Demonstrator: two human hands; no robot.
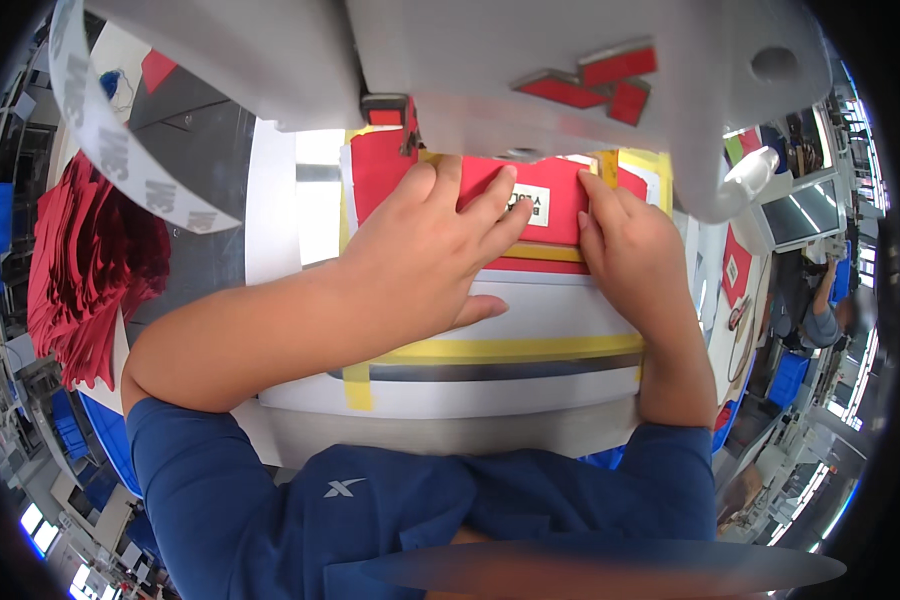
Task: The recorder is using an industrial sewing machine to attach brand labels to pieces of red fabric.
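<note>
Both hands: we press our left hand [435,255] and right hand [630,250] flat, fingers spread, on the red fabric piece [390,175].
Risk: our fingertips may slip under the sewing machine head [570,70].

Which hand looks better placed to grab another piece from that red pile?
Probably the left hand. The pile of red pieces lies on the person's left, past that forearm. The right hand presses the red piece under the machine, on the far side.

Red fabric piece [560,205] – top hidden under machine head [530,70]; label unreadable.
</note>
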